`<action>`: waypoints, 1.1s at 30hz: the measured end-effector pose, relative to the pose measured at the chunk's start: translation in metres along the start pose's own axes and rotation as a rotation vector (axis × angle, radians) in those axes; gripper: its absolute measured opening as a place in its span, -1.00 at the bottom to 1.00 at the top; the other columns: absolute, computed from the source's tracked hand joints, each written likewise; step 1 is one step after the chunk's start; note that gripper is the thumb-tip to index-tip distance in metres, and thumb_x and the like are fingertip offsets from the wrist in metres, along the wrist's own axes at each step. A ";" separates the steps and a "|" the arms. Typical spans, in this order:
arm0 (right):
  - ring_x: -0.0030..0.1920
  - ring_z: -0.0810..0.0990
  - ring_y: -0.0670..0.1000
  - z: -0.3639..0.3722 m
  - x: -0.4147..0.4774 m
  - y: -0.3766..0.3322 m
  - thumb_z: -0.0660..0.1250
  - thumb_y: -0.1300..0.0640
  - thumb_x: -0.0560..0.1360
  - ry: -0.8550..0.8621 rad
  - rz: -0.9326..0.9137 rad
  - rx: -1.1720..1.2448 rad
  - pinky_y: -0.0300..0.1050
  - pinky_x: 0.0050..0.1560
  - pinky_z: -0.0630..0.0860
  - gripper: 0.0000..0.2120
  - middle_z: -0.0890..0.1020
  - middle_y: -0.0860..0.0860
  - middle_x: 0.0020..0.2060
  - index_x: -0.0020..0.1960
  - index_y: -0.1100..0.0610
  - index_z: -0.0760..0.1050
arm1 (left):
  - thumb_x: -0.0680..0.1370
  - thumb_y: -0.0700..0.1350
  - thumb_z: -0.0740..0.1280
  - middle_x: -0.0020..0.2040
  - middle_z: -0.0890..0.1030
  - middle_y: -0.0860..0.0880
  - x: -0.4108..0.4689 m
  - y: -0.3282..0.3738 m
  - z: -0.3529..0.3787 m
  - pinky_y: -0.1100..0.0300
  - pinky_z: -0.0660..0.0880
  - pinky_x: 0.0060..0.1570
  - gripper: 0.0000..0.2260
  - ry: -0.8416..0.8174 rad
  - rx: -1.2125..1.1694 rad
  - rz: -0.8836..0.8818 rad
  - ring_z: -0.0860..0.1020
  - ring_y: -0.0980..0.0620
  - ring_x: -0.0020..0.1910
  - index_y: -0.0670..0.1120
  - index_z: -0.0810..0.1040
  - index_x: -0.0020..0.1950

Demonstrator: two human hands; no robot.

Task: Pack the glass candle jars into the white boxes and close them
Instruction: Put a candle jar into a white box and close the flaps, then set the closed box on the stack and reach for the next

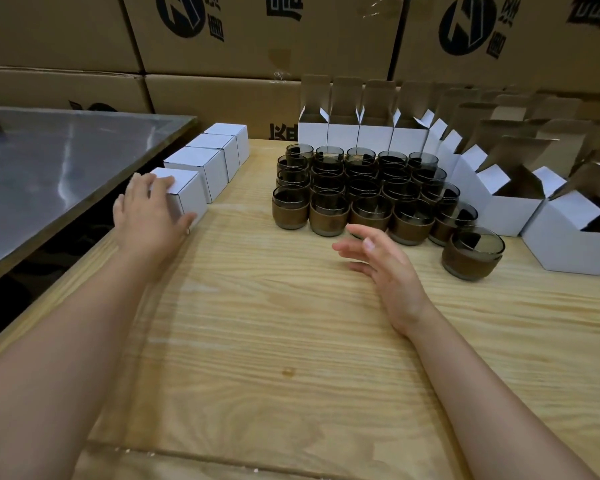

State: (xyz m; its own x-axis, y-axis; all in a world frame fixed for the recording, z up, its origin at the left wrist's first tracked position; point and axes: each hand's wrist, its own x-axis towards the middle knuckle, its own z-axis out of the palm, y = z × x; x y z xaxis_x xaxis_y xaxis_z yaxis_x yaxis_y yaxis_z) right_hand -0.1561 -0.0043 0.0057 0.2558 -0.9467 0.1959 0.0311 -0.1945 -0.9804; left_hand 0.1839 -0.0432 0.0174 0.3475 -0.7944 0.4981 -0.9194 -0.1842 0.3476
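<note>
A grey metal-topped surface (66, 161) fills the far left, its near edge running diagonally; a dark gap parts it from the left edge of the wooden table (274, 341); along that edge four closed white boxes (219, 150) stand in a row, side touching side, running away from the viewer; the left hand (146, 216) grips the nearest closed box (187, 192), fingers bent over its top and thumb pressed on its near face, at the table's left edge.

The middle of the table, between the two forearms and forward to the glass, is bare wood; the right hand (385, 261) hovers there with fingers spread and straight, holding nothing, fingertips just short of the front row of glass candle jars (361, 188); these stand packed rim to rim in a block, dark glass above brown bands; one lone jar (473, 252) sits apart at the block's right front corner, just beside an open box.

Open white boxes (347, 129) with flaps raised line the back of the block and curve round its right side; brown cartons (257, 36) form a wall behind everything.
</note>
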 end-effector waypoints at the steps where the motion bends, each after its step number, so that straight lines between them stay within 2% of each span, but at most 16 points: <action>1: 0.18 0.56 0.00 0.000 0.000 0.000 0.16 -0.09 0.48 -0.002 0.001 -0.002 0.07 0.27 0.43 -0.64 0.66 0.02 0.07 0.22 -0.04 0.49 | 0.49 0.02 0.41 0.47 0.24 -0.09 0.003 0.000 0.002 -0.10 0.06 0.46 -0.42 -0.013 -0.026 -0.007 0.03 -0.02 0.53 -0.08 0.29 0.44; 4: 0.18 0.57 0.00 0.000 0.001 0.001 0.17 -0.07 0.48 -0.008 0.006 -0.006 0.09 0.29 0.41 -0.65 0.66 0.03 0.06 0.22 -0.03 0.49 | 0.51 0.02 0.40 0.51 0.19 -0.06 0.011 0.003 0.007 -0.13 0.12 0.44 -0.41 -0.046 -0.071 -0.028 -0.05 0.02 0.55 -0.07 0.26 0.47; 9: 0.16 0.58 0.01 0.000 0.002 0.002 0.19 -0.05 0.47 -0.012 0.012 -0.006 0.09 0.30 0.41 -0.65 0.66 0.04 0.04 0.22 -0.01 0.49 | 0.50 0.07 0.39 0.54 0.15 -0.05 0.017 0.003 0.010 -0.14 0.11 0.45 -0.36 -0.081 -0.029 -0.031 -0.09 -0.01 0.55 -0.05 0.22 0.50; 11: 0.15 0.58 0.02 0.000 0.002 0.002 0.19 -0.04 0.47 -0.011 0.016 0.000 0.07 0.29 0.42 -0.65 0.67 0.04 0.03 0.21 -0.01 0.50 | 0.47 0.12 0.41 0.57 0.05 -0.07 0.015 0.004 0.009 -0.13 0.04 0.48 -0.24 -0.108 -0.003 -0.019 -0.14 -0.03 0.55 -0.06 0.10 0.54; 13: 0.14 0.59 0.01 0.000 0.002 0.002 0.20 -0.04 0.46 -0.013 0.020 0.002 0.03 0.28 0.43 -0.65 0.67 0.03 0.02 0.21 -0.01 0.50 | 0.45 0.18 0.40 0.58 -0.13 -0.10 0.009 0.010 0.008 -0.08 -0.07 0.48 -0.07 -0.087 -0.020 -0.031 -0.21 -0.05 0.55 -0.10 -0.11 0.57; 15: 0.12 0.60 0.00 0.001 0.002 0.001 0.22 -0.05 0.45 -0.015 0.029 -0.005 0.00 0.27 0.44 -0.64 0.68 0.02 0.01 0.21 0.00 0.50 | 0.45 0.23 0.36 0.57 -0.18 -0.15 0.002 0.025 0.004 -0.07 -0.08 0.47 -0.04 -0.009 -0.056 -0.069 -0.21 -0.11 0.54 -0.12 -0.18 0.56; 16: 0.11 0.60 -0.01 0.001 0.001 0.000 0.23 -0.05 0.44 -0.016 0.033 -0.009 -0.02 0.25 0.44 -0.63 0.68 0.02 0.00 0.21 0.01 0.50 | 0.47 0.23 0.34 0.57 -0.11 -0.17 -0.002 0.036 0.003 -0.08 -0.03 0.46 -0.09 0.014 -0.087 -0.091 -0.14 -0.15 0.54 -0.11 -0.13 0.56; 18: 0.09 0.61 -0.01 0.001 0.001 0.000 0.25 -0.03 0.44 -0.018 0.041 -0.013 -0.07 0.22 0.47 -0.63 0.68 0.02 -0.01 0.21 0.05 0.51 | 0.51 0.16 0.31 0.45 0.27 -0.15 -0.013 0.062 0.000 -0.05 0.21 0.35 -0.31 -0.008 -0.246 -0.133 0.19 -0.16 0.45 -0.10 0.12 0.51; 19: 0.08 0.61 -0.01 0.001 0.001 -0.001 0.27 -0.01 0.46 -0.019 0.046 -0.013 -0.10 0.20 0.48 -0.65 0.68 0.01 -0.02 0.20 0.06 0.51 | 0.53 0.10 0.30 0.28 0.46 -0.09 -0.022 0.077 -0.001 0.01 0.36 0.19 -0.47 -0.032 -0.378 -0.177 0.39 -0.12 0.30 -0.08 0.29 0.42; 20: 0.07 0.62 -0.01 0.001 0.001 -0.001 0.28 0.03 0.50 -0.018 0.050 -0.014 -0.13 0.17 0.49 -0.70 0.69 0.01 -0.03 0.20 0.09 0.52 | 0.53 0.05 0.29 0.07 0.57 -0.01 -0.035 0.094 -0.001 0.09 0.43 -0.01 -0.66 -0.061 -0.530 -0.239 0.52 -0.06 0.12 -0.05 0.43 0.26; 22: 0.02 0.63 -0.02 0.001 0.000 -0.001 0.26 0.14 0.56 -0.008 0.054 -0.019 -0.17 0.12 0.52 -0.77 0.68 0.02 -0.05 0.20 0.13 0.52 | 0.51 -0.05 0.27 -0.21 0.61 0.06 -0.064 0.127 0.005 0.16 0.46 -0.24 -0.96 -0.124 -0.763 -0.365 0.60 -0.02 -0.17 0.03 0.50 -0.08; 23: 0.00 0.63 -0.03 0.001 0.000 -0.001 0.25 0.17 0.57 -0.002 0.053 -0.018 -0.19 0.09 0.53 -0.78 0.68 0.03 -0.06 0.19 0.15 0.52 | 0.51 -0.09 0.27 -0.27 0.60 0.06 -0.078 0.141 0.008 0.18 0.47 -0.27 -0.93 -0.146 -0.824 -0.404 0.59 -0.02 -0.25 0.05 0.47 -0.16; 25: -0.04 0.62 -0.04 0.002 -0.001 -0.001 0.24 0.20 0.57 0.009 0.050 -0.013 -0.22 0.06 0.54 -0.78 0.67 0.06 -0.06 0.18 0.18 0.52 | 0.50 -0.14 0.27 -0.34 0.57 0.07 -0.100 0.160 0.017 0.29 0.45 -0.34 -0.87 -0.167 -0.871 -0.436 0.55 0.03 -0.33 0.06 0.46 -0.22; 27: -0.05 0.62 -0.02 0.002 -0.002 -0.002 0.22 0.22 0.57 0.023 0.044 -0.022 -0.22 0.03 0.54 -0.79 0.67 0.07 -0.06 0.17 0.20 0.53 | 0.50 -0.14 0.26 -0.38 0.53 0.09 -0.112 0.165 0.021 0.37 0.34 -0.44 -0.87 -0.169 -0.782 -0.380 0.50 0.14 -0.37 0.06 0.46 -0.22; 30: -0.10 0.62 0.00 0.002 -0.009 -0.007 0.20 0.26 0.58 0.093 0.000 -0.032 -0.14 0.01 0.53 -0.81 0.67 0.06 -0.11 0.10 0.19 0.56 | 0.51 -0.16 0.26 -0.38 0.51 0.08 -0.113 0.163 0.021 0.27 0.31 -0.39 -0.91 -0.169 -0.713 -0.324 0.47 0.14 -0.36 0.01 0.47 -0.17; 33: -0.24 0.60 -0.02 -0.006 -0.014 -0.026 0.20 0.30 0.58 0.327 -0.197 -0.037 -0.14 -0.13 0.56 -0.80 0.65 0.06 -0.24 -0.06 0.15 0.60 | 0.52 -0.15 0.25 -0.36 0.51 0.07 -0.111 0.162 0.022 0.21 0.35 -0.34 -0.95 -0.188 -0.674 -0.305 0.49 0.08 -0.31 -0.04 0.50 -0.13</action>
State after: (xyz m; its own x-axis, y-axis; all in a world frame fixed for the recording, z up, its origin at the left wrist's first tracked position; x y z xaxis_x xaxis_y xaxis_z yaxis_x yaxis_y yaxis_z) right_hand -0.1665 0.0125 0.0287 -0.0731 -0.9211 0.3825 0.0121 -0.3843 -0.9231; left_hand -0.0082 0.0022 0.0007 0.4752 -0.8612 0.1801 -0.4557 -0.0658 0.8877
